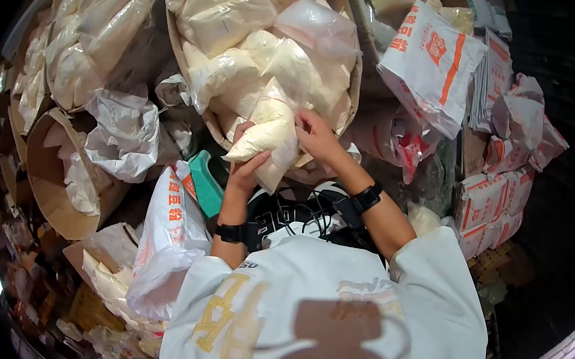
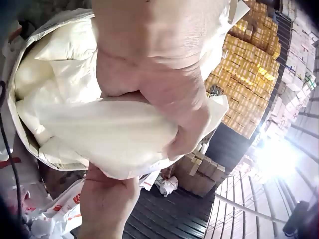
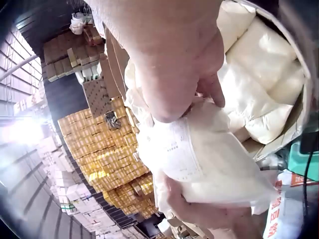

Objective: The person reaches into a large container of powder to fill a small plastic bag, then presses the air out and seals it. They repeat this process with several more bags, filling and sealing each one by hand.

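A clear plastic bag of pale yellow powder (image 1: 269, 130) is held tilted between both hands, in front of the person's body. My left hand (image 1: 249, 167) grips its lower left side, with the thumb lying across the front of the bag. At the upper right edge my right hand (image 1: 317, 138) pinches the plastic. A printed white label (image 3: 180, 149) shows on the bag in the right wrist view. In the left wrist view the thumb (image 2: 187, 137) presses on the plastic. Just beyond the hands stands a large round cardboard drum (image 1: 359, 82), full of similar powder bags (image 1: 227, 15).
More open drums (image 1: 56, 176) stand at the left. A white bag with red print (image 1: 170, 216) and a green scoop-like container (image 1: 207, 184) are near the left forearm. White and red printed sacks (image 1: 437, 58) are stacked at the right. Yellow cartons (image 2: 244, 74) pile up farther off.
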`<state>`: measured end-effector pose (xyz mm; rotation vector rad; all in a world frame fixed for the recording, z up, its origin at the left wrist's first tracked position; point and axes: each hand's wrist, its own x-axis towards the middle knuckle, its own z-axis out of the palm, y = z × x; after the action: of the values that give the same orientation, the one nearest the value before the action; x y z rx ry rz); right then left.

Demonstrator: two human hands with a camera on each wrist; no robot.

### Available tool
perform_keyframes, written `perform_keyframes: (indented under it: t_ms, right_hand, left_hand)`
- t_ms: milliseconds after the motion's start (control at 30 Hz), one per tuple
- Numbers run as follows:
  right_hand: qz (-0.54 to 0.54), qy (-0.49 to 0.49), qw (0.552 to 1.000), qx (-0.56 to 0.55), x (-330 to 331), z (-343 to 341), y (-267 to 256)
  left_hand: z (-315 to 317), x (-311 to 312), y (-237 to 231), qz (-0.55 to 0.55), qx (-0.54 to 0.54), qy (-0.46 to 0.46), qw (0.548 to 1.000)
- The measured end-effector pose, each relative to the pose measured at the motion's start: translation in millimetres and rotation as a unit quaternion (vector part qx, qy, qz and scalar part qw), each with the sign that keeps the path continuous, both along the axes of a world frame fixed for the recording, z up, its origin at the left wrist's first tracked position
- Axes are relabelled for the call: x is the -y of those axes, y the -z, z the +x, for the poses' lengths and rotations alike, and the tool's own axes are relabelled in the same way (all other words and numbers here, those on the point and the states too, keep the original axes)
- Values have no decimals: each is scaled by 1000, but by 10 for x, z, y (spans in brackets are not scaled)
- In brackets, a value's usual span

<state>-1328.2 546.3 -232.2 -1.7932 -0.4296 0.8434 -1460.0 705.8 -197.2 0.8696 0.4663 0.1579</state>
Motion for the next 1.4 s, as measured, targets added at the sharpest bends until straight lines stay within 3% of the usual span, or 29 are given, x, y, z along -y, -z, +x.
perform_keyframes:
  t_ms: [100, 233, 267, 300, 333, 367, 433, 533, 633, 733, 767, 900, 1000, 1033, 1067, 1200, 1300, 1400]
  right_hand:
    - [56, 10, 962, -269, 45, 57, -63]
    - [-12, 51, 940, -337, -25, 142, -63]
    - [-21, 63, 952, -299, -25, 143, 23]
    - [-30, 74, 962, -262, -5, 101, 180]
    - [-38, 85, 970, -224, -15, 74, 239]
    - [-70, 70, 989, -110, -8, 47, 293]
    - [-131, 37, 983, 122, -8, -65, 256]
    - [-2, 47, 980, 195, -2, -211, 133]
    - [-94, -8, 995, 40, 55, -296, 19]
    - [-136, 22, 988, -72, 98, -486, 215]
    - [-107, 28, 994, 4, 122, -583, 320]
    - [-146, 29, 988, 42, 106, -668, 262]
    - [-177, -2, 984, 21, 90, -528, 187]
    - [-183, -12, 983, 11, 58, -443, 112]
    - [-189, -22, 982, 2, 19, -365, 37]
    - [-200, -49, 965, 164, -117, -245, 77]
    - [-180, -49, 969, 161, -131, -377, 496]
    - [-149, -29, 983, 100, -89, -401, 469]
  left_hand:
    - [-6, -12, -45, -22, -14, 32, 999]
    - [-25, 38, 171, 86, -13, 98, 991]
    - [-40, 55, 231, 115, -16, 108, 987]
    - [-10, 127, 151, 60, -33, 80, 994]
    - [-31, 137, 190, 103, -41, 81, 991]
    - [-44, 163, 279, 146, -48, 81, 985]
    - [-57, 191, 347, 187, -67, 81, 977]
    - [-108, 256, 382, 172, -107, 46, 978]
    - [-86, 342, 242, -1, -138, -35, 990]
    - [-61, 432, 247, 5, -171, -146, 974]
    - [-67, 458, 274, 28, -176, -155, 972]
    - [-240, 522, 609, 157, -238, -111, 952]
    - [-339, 476, 364, -176, -207, -104, 957]
    - [-403, 431, 407, -182, -192, -46, 963]
    - [-442, 437, 459, -177, -187, -40, 965]
    - [-365, 497, 515, -158, -176, -46, 971]
    - [-291, 557, 739, -117, -199, -65, 971]
    - [-195, 690, 835, -40, -258, -140, 955]
